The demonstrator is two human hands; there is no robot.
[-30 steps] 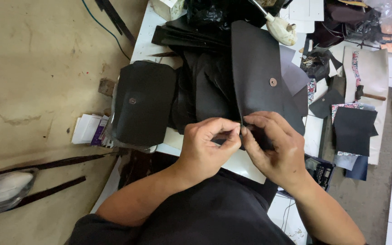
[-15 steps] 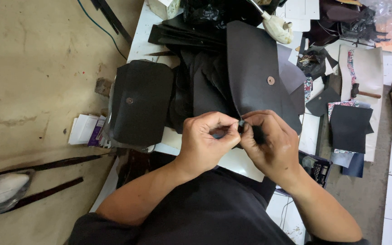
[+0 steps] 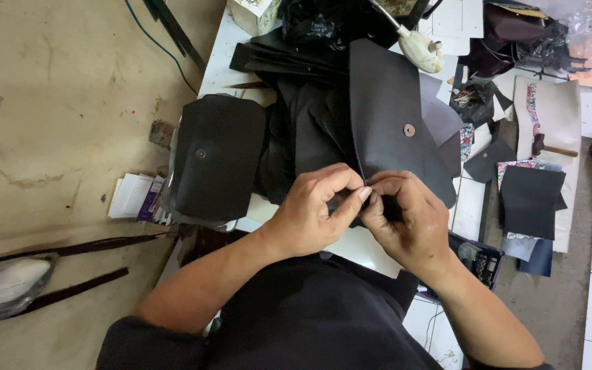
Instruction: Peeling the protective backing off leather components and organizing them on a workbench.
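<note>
A large black leather flap piece [image 3: 388, 116] with a small round snap stud on it stands up from the white worktable [image 3: 361, 247] in front of me. My left hand [image 3: 313, 212] and my right hand [image 3: 405, 219] meet at its near lower edge. Both pinch that edge between thumb and fingers, fingertips touching each other. What lies between the fingers is hidden.
A finished black pouch [image 3: 217, 157] with a snap lies at the table's left edge. More dark leather pieces [image 3: 303, 130] are piled behind. Paper cards [image 3: 131, 195], straps [image 3: 70, 291] and cut pieces [image 3: 529, 199] lie on the floor. A white bottle [image 3: 419, 48] stands at the back.
My hands stay clamped on the leather's edge. The fingers have shifted slightly and the leather piece has tipped a little.
</note>
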